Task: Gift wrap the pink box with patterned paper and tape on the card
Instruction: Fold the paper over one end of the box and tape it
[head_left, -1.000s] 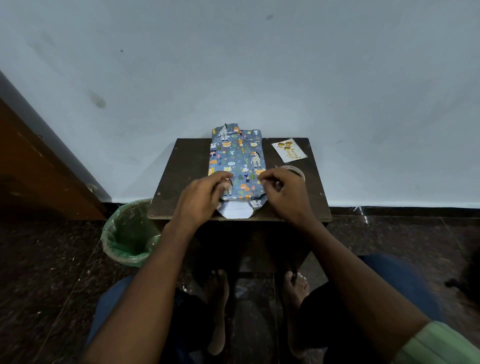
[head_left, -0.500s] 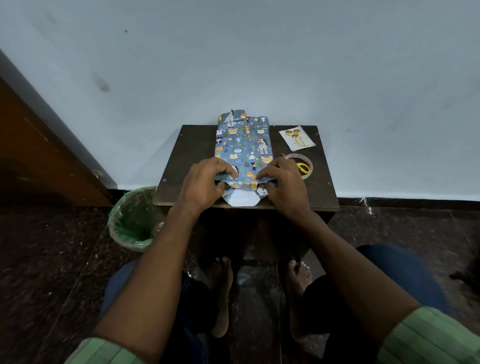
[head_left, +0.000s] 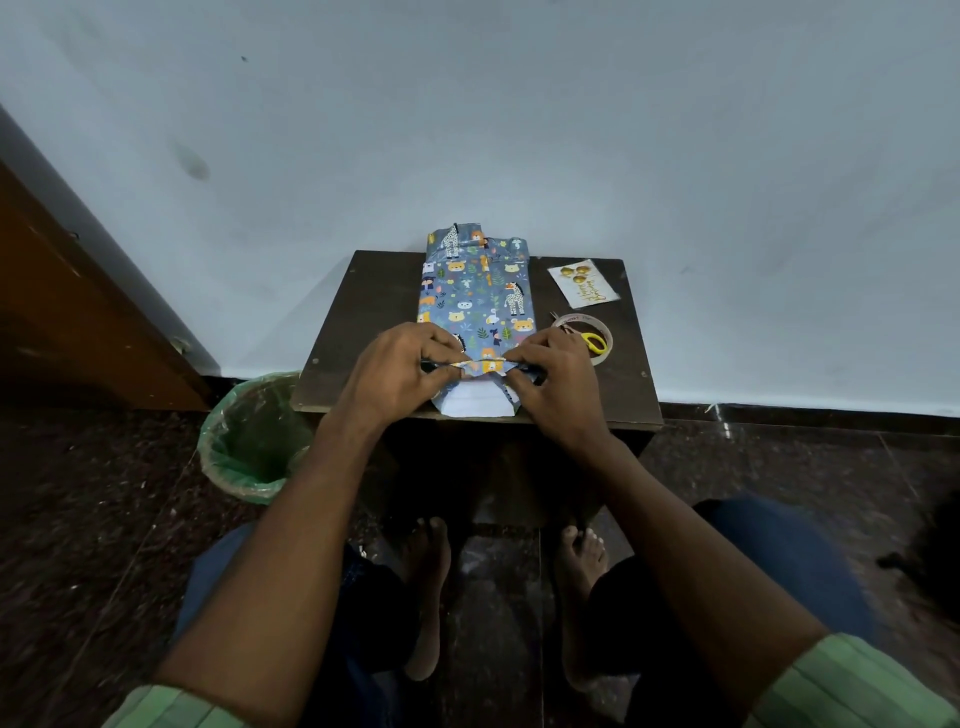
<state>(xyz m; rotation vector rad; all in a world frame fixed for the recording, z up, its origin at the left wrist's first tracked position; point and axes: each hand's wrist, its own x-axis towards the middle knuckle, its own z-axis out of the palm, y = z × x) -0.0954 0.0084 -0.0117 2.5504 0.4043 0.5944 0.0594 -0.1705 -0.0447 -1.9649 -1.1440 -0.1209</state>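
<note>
Both hands (head_left: 395, 371) pinching paper (head_left: 475, 299) fold.

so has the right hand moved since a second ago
Yes. The right hand has slid toward the near table edge, uncovering the tape roll it hid before; it now pinches the paper fold.

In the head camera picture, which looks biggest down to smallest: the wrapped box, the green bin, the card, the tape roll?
1. green bin
2. wrapped box, partly hidden by hands
3. card and tape roll: look about alike, so unranked
</note>
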